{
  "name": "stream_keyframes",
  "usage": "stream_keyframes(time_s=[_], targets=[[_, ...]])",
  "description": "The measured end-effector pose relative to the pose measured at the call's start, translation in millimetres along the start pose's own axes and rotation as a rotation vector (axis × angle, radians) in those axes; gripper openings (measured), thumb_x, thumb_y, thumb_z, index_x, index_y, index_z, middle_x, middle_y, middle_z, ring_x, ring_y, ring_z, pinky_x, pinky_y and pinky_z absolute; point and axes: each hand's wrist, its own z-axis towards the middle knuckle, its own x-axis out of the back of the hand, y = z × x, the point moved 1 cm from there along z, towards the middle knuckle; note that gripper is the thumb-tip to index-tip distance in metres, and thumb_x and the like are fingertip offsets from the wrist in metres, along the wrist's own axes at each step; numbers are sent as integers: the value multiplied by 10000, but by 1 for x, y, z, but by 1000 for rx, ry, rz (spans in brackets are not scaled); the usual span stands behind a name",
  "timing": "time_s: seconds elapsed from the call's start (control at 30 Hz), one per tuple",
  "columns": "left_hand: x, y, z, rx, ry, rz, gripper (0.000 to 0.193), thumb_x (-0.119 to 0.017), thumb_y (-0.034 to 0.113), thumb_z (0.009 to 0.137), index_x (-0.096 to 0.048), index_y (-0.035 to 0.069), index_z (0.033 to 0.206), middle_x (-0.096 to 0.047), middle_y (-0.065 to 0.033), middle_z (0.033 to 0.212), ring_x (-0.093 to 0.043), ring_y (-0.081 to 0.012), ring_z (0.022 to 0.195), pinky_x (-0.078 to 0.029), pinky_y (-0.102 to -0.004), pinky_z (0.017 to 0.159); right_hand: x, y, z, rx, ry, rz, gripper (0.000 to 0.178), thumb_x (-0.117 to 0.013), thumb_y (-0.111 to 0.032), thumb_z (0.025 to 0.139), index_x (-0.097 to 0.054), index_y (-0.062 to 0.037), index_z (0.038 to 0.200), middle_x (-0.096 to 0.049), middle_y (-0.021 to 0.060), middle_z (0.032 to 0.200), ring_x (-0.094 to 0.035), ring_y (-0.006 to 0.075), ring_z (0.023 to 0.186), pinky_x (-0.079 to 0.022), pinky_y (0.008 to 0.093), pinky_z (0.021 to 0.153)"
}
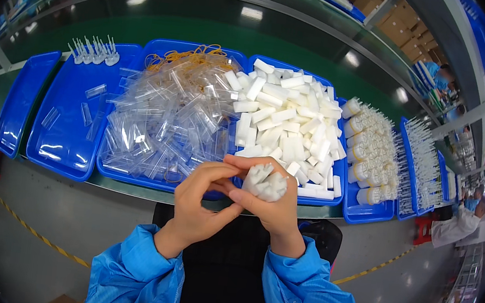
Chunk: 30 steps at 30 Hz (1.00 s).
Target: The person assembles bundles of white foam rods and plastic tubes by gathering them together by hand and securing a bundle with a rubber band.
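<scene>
My right hand (277,206) is closed around a bundle of white sticks (266,183), whose blunt, uneven ends point up toward me. Close against it on the left is my left hand (204,198), its thumb and fingers curled in until they meet the right fingertips. Whatever sits between those left fingertips is hidden. Both hands are just over the near edge of the trays. Beyond them, white foam-like blocks (285,117) are heaped in a blue tray (323,200). To their left lies a pile of clear plastic sleeves (162,118).
Orange rubber bands (196,56) lie behind the sleeves. A blue tray (63,125) at the left carries a few sleeves and upright white-stemmed pieces (95,51). On the right stand bundled white pieces (368,154) and a tray of thin white sticks (420,163). A green conveyor belt (197,23) runs behind.
</scene>
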Motion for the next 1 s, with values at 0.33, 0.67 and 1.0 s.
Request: stream_keyframes(time_s=[0.33, 0.67, 1.0], targets=[[-8, 10, 8, -614, -25, 621, 544, -777, 39, 577, -690, 78, 1112, -630, -64, 1076, -590, -258, 914, -501, -352, 758, -3, 9, -7, -64, 116, -105, 216, -737, -51, 744, -590, -44, 903, -601, -11, 818, -534, 51, 747, -448, 222, 644], [5, 13, -4, -544, -94, 468, 566, -792, 84, 667, -630, 36, 1207, -537, -150, 1278, -556, -326, 1100, -490, -369, 880, -19, 4, -9, -85, 138, -64, 211, -745, -47, 751, -575, -30, 874, -604, -28, 722, -565, 68, 699, -463, 227, 631], [45, 11, -18, 87, 231, -375, 623, -665, -96, 841, -390, -103, 1399, -464, -183, 1387, -532, -252, 1233, -443, -353, 1045, -49, 7, 41, 233, 186, -493, 341, -733, -296, 825, -609, -51, 1028, -559, 80, 938, -544, 215, 939, -417, 345, 851]])
